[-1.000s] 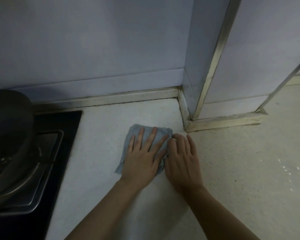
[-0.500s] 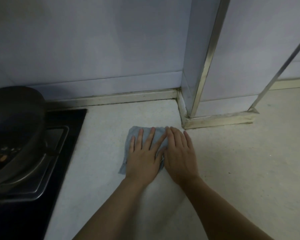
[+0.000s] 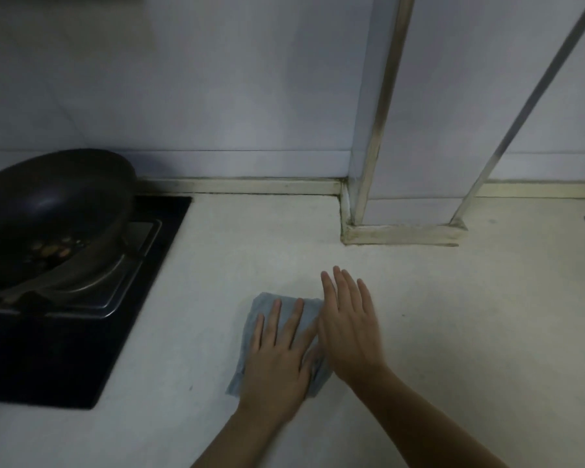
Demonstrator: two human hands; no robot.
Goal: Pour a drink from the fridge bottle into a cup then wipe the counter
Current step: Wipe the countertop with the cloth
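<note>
Pale kitchen counter (image 3: 453, 315) is filling the lower frame, and a small blue-grey cloth (image 3: 264, 304) is lying flat on it near the front, to the right of the stove (image 3: 81, 349). A person's left hand (image 3: 277, 363) is pressing down on the cloth, palm flat and fingers straight and spread. The fingertips are stopping short of the cloth's far edge, with fabric showing beyond them and beside the wrist. The right hand (image 3: 350, 332) is lying just beside the left, fingers straight and close together, its thumb side overlapping the cloth's right edge. Its fingertips are reaching past the cloth over bare counter. That hand is slightly blurred, and whether it is bearing down cannot be told. Neither hand is gripping anything. On the black stove, a dark pan (image 3: 54, 204) is sitting tilted on the burner, with small bits of food (image 3: 53, 251) lying in it. Behind, a pale wall (image 3: 217, 96) is meeting the counter, and a boxed column (image 3: 419, 130) with metal trim is standing at the back right.
</note>
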